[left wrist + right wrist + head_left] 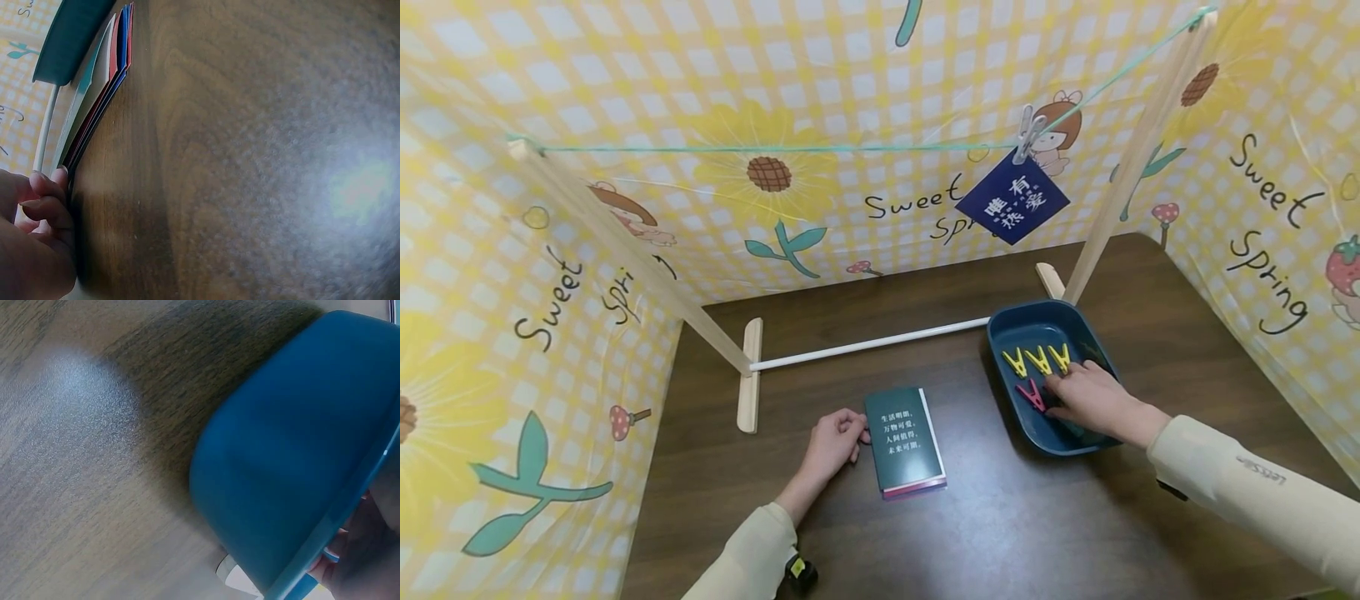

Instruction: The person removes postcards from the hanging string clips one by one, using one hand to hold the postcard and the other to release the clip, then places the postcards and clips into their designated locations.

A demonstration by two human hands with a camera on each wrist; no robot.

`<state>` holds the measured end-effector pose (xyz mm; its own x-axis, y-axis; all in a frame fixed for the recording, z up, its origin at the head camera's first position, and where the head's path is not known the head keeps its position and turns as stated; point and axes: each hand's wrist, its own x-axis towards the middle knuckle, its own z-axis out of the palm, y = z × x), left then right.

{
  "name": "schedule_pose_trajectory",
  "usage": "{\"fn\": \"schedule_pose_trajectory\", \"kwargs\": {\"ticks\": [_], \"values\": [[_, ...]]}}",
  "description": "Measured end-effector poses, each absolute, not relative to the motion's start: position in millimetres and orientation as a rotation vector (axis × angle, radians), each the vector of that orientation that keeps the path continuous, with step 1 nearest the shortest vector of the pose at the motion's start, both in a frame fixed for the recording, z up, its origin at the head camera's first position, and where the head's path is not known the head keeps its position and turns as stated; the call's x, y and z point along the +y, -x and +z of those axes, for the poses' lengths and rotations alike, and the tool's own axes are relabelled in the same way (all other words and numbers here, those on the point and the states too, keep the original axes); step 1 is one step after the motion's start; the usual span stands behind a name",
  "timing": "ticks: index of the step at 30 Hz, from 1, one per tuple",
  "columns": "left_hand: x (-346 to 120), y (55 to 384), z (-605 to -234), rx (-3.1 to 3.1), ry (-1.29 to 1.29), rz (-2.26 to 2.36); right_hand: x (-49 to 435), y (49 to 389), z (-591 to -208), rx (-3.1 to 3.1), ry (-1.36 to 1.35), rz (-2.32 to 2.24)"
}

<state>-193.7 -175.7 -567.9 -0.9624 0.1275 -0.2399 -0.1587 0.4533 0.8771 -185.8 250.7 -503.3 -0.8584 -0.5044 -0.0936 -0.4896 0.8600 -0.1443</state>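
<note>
At the left edge of a small stack of cards (904, 442) with a dark green top, my left hand (833, 440) pinches the edge with curled fingers. Side-on in the left wrist view, the stack's folded cards (119, 56) show white, red and blue layers. My right hand (1093, 400) reaches down into a blue tray (1022, 429), fingertips among the clothespins. Three yellow clothespins (1038, 360) lie in a row there, and a pink clothespin (1032, 395) is just left of the fingers. In the right wrist view the tray wall (281, 444) hides most of the hand; I cannot tell what it holds.
A green string (775, 149) runs between two wooden posts (1150, 150). From it hangs a dark blue card (1013, 200) by a clear clothespin (1027, 137). A white rod (872, 343) joins the feet of the stand. Patterned yellow cloth (700, 75) surrounds the brown table (985, 533).
</note>
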Motion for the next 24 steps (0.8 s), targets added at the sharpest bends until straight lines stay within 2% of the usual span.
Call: {"fn": "schedule_pose_trajectory", "kwargs": {"ticks": [24], "values": [[-178.0, 194.9, -561.7, 2.344, 0.038, 1.547, 253.1, 181.8, -500.7, 2.953, 0.796, -0.229]]}}
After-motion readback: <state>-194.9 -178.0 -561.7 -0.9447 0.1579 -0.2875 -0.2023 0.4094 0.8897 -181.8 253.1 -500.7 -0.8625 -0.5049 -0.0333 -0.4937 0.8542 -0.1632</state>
